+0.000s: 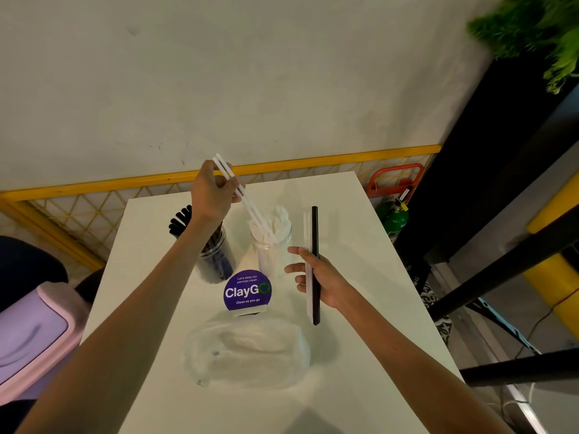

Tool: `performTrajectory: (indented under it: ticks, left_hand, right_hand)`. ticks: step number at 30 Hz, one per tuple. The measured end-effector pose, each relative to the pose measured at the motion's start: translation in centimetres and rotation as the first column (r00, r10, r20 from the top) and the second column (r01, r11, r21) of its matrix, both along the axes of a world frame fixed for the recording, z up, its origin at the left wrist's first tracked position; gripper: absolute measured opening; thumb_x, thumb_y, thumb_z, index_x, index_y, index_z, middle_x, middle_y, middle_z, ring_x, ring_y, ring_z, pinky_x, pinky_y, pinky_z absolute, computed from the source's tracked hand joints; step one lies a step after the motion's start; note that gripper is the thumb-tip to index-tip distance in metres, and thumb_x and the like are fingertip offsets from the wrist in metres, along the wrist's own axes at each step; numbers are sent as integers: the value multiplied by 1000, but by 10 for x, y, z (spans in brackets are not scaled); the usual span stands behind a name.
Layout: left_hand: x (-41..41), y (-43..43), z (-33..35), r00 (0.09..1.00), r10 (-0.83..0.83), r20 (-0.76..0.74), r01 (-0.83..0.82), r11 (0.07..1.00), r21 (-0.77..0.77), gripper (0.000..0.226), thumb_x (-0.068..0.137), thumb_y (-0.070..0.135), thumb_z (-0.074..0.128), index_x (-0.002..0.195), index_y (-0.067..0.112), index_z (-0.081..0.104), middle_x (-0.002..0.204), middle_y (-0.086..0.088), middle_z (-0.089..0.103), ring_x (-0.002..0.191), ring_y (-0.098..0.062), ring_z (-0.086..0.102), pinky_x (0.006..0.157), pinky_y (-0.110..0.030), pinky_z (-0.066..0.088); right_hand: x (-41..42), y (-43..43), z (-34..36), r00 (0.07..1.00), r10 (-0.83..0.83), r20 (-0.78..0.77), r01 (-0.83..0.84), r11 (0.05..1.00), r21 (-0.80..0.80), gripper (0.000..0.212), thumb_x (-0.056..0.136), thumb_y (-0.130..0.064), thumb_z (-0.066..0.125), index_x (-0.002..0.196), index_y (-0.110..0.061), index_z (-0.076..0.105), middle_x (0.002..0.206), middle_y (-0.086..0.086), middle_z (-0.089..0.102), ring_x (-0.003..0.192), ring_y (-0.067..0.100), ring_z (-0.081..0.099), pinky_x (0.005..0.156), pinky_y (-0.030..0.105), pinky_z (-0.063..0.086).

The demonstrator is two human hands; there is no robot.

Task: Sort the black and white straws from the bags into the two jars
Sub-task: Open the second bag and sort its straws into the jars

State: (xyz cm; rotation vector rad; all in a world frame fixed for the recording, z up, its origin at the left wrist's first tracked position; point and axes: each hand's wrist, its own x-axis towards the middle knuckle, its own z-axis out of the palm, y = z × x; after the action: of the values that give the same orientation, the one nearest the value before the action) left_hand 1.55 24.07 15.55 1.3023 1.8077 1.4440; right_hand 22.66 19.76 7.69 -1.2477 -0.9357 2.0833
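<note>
Crumpled clear plastic bags (250,349) are seen lying on the white worktop (360,339), nearest the viewer, between the two forearms. Just beyond them a round purple sign (247,291) is stood upright. Two white straws (250,206) are pinched in the raised left hand (213,192), fingers closed round their upper part; their long axis is tilted, upper ends towards the wall and to the left, lower ends dipped into the jar of white straws (271,245). A black straw (315,233) and a pale straw (308,233) just beside it are gripped across the palm of the right hand (316,280), the fingers only loosely curled; both are pointed away from the person, their near ends hung over the worktop. The jar of black straws (219,258) is partly hidden behind the left forearm, just left of the other jar.
</note>
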Motion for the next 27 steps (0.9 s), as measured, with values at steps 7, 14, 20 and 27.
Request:
performTrajectory:
  ticks: [7, 14, 20, 27]
  left_hand:
    - [14, 8, -12, 981, 49, -189, -29, 994, 105, 38, 91, 6, 55, 124, 6, 37, 93, -17, 66, 71, -23, 65, 62, -30, 56]
    - [26, 9, -33, 881, -37, -472, 103, 988, 116, 62, 94, 12, 52, 146, 21, 20, 75, -19, 63, 60, -28, 61, 57, -36, 53]
    - [34, -1, -68, 806, -56, -590, 124, 989, 75, 46, 95, 16, 51, 139, 17, 39, 81, -14, 66, 68, -27, 64, 56, -31, 48]
    - [37, -17, -104, 654, -80, -753, 160, 986, 34, 35, 90, 12, 47, 122, 5, 58, 110, -19, 66, 104, -38, 62, 77, -50, 55]
  right_hand:
    - [0, 6, 0, 1000, -13, -11, 13, 1000, -6, 21, 98, -33, 46, 105, -21, 61, 69, 2, 66, 43, 8, 49, 46, 19, 45]
    - [0, 11, 1, 1000, -14, -18, 13, 1000, -17, 19, 98, -33, 47, 103, -22, 62, 69, 2, 63, 40, 6, 45, 46, 18, 43]
    - [-4, 15, 0, 998, 31, -50, -31, 999, -9, 21, 100, -30, 42, 107, -23, 61, 48, -7, 36, 35, 4, 28, 38, 14, 29]
    - [-5, 16, 3, 992, 85, -90, -89, 995, -41, 24, 100, -32, 40, 111, -22, 59, 44, -10, 29, 34, 5, 25, 36, 13, 26]
